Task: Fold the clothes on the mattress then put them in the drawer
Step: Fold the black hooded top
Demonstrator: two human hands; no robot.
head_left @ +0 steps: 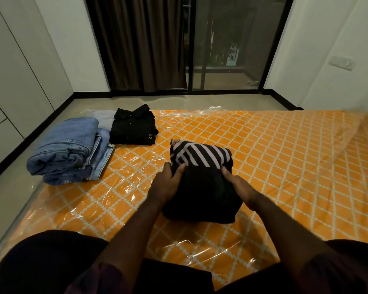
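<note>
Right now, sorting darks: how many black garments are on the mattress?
2: a black shirt far left beside the jeans, and a striped top held in the left hand and right hand. Stacks may hide more.

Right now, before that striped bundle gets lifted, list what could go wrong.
The striped garment is held at its sides by the left hand and right hand; its loose near end may unfold on lifting.
The mattress wears glossy plastic wrap, so folded piles may slide.
The jeans sit at the mattress edge and could tip off.
</note>
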